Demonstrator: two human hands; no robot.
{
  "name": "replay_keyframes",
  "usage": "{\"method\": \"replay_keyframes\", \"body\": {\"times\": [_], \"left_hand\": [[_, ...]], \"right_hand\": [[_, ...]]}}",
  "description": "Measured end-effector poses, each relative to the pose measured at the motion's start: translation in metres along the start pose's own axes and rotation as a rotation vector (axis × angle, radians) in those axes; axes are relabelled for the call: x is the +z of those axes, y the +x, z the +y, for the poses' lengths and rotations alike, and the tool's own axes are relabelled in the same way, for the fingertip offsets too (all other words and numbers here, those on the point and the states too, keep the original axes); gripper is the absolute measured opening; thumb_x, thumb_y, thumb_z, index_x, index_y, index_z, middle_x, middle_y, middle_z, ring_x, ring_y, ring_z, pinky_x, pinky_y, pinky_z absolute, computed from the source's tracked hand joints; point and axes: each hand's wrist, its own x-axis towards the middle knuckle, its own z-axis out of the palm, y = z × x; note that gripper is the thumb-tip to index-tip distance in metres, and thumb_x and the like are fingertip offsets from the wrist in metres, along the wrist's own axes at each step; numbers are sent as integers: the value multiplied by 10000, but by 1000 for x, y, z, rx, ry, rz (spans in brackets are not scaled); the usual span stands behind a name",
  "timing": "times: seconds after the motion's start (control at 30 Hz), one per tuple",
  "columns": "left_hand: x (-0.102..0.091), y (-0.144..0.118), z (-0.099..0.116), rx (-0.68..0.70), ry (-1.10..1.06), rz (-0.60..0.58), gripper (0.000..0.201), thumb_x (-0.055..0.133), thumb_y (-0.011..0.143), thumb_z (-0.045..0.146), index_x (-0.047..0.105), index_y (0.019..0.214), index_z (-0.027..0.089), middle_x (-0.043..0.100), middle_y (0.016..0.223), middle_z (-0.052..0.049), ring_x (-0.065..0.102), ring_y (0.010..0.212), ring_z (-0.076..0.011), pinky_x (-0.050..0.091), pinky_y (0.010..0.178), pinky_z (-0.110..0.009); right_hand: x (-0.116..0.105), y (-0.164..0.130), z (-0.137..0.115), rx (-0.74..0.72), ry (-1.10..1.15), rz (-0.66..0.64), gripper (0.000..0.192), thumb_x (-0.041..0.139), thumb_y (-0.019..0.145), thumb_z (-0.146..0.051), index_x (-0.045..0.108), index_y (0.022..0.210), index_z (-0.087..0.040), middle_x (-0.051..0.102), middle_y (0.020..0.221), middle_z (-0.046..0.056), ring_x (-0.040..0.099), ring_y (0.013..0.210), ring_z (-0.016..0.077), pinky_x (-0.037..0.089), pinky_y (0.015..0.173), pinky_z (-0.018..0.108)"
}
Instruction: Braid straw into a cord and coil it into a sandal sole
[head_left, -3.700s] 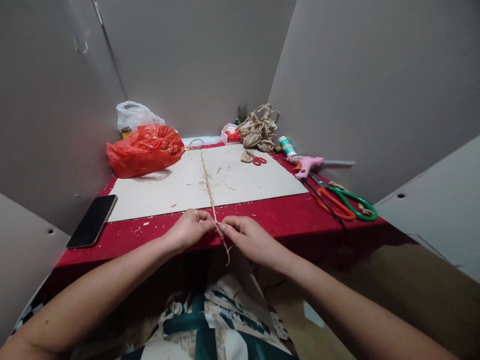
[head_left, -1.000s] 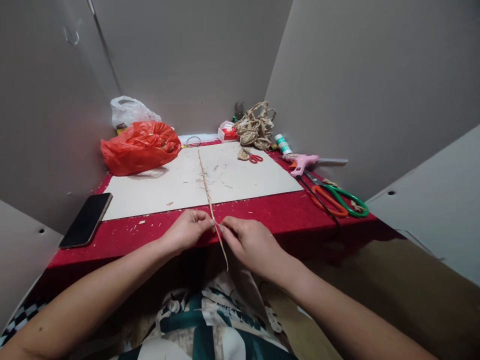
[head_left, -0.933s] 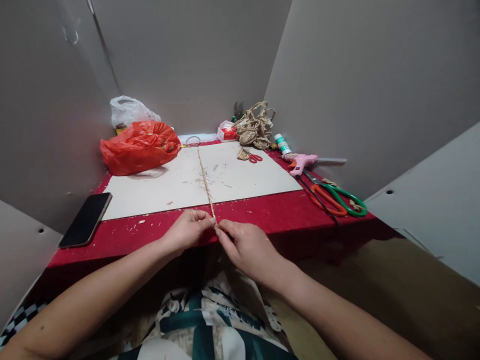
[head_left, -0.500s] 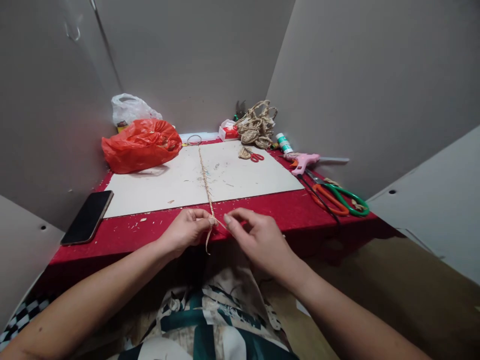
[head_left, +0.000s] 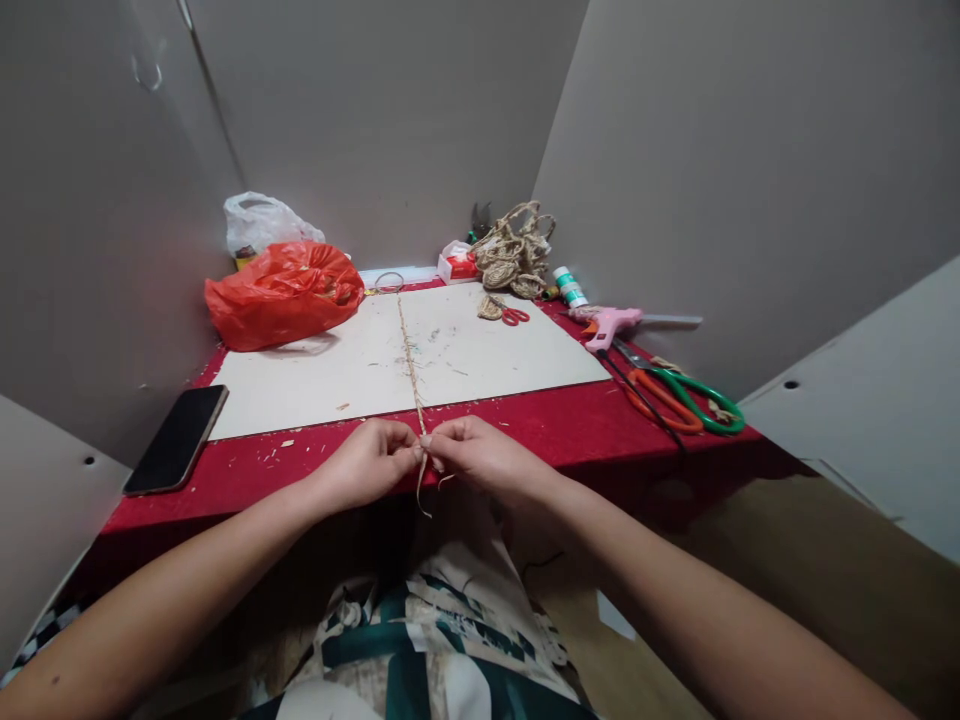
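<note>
At the near edge of the red table (head_left: 600, 425), a braided cord (head_left: 412, 365) is pinched by the left hand (head_left: 367, 465) and the right hand (head_left: 480, 458), fingertips almost touching; its long axis runs straight away across the white board (head_left: 510, 355); loose strand ends hang below; both hands are equally near.

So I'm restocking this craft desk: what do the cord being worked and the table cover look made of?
The cord, pinched by the left hand and right hand, looks like jute or a similar plant fibre: tan, matte, hairy, with loose strands. The table cover looks like red felt or velvet: soft, unshiny, with fibre bits clinging to it.
</note>
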Motion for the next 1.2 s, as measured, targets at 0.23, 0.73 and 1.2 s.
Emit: {"method": "replay_keyframes", "body": {"times": [0.23,0.73,1.2], "left_hand": [[14,-23,13,171,474,85,269,416,878,280,660,843,173,596,642,-42,480,533,-148,292,539,-254],[1,-4,3,-124,-269,-29,271,495,820,412,565,861,153,562,635,17,376,384,-64,298,412,-210],[7,5,-6,-109,-279,-52,319,548,779,445,496,648,159,455,516,55,349,437,-61,238,438,-200]], "right_hand": [[18,-8,-3,53,197,117,328,576,760,-401,508,532,-175,395,437,-64,250,385,55,156,399,228],[17,-20,0,117,452,-38,303,688,696,-434,555,710,-162,336,478,-106,189,404,35,83,385,186],[12,-25,4,-217,-724,218,241,410,920,-263,572,758,-185,634,712,50,548,638,158,320,609,273]]}}
